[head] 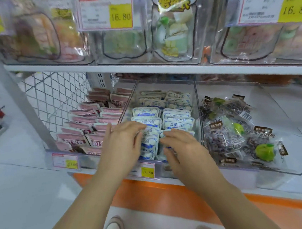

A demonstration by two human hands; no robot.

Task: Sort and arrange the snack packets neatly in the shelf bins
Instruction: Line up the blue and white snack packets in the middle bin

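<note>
Presses down with the left hand (122,143), fingers nearly straight, laid flat over the near blue-and-white packets (148,144), gripping nothing visible. Curls the right hand (183,150) inward just beside it over the same near row; cannot tell whether pinching a packet between thumb and fingers or merely nudging it, with the contact hidden under the hand. Works in the middle bin (164,85), just behind the yellow price tag (147,172) on the front lip. Covers the nearest packets, seemingly tilted and uneven under the palms, so probably squaring these up. Farther back, finds two tidy columns side by side, then paler packets of like shape stacked at the far end: judged finished. To the left, sees pink packets (88,126) overlapped in rough rows, fairly orderly, looser toward the near end; may want only a light straightening. To the right, sees dark plum packets (234,137) heaped at all angles in their own bin, touching and overlapping: judged unsorted, likely the biggest job left. Farthest, on the upper shelf, makes out clear bins (174,32) of mixed sweets, too blurred to judge.
</note>
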